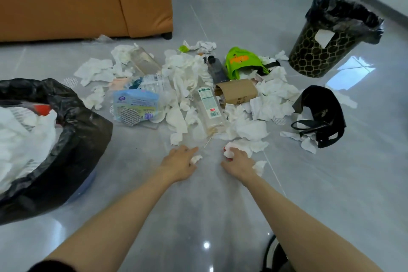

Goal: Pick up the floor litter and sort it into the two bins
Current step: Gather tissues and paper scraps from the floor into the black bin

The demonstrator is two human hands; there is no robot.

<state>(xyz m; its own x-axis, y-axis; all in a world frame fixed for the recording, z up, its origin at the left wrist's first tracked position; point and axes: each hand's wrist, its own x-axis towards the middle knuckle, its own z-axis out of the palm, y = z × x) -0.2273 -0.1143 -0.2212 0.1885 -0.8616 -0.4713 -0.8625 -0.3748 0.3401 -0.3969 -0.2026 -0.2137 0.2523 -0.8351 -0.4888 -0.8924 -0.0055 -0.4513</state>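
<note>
1. The grey tiled floor (198, 216) fills the view, with an orange sofa (84, 0) at 11 o'clock.
2. The near bin (72, 139), lined with a black bag and holding white tissue, sits at 9 o'clock, just beside the left forearm.
3. The litter pile (189, 77) spreads across 12 o'clock. It is mostly crumpled white tissue, with a blue packet (135, 104), a cardboard box (237, 91) and a green bag (242, 59) among it.
4. The far bin (331, 42), dark with a gold pattern and a black liner, stands upright at 2 o'clock, well apart from both hands.
5. A clear bottle (208, 108) lies on its side in the middle of the pile.
6. The right hand (239, 161) is at the pile's 6 o'clock edge, its grip clenched round a crumpled tissue (230, 150) with red showing in it.
7. The left hand (178, 161) is just beside it, toward 7 o'clock. Its grip curls on a small tissue wad (196, 158) and its forefinger is stretched forward.
</note>
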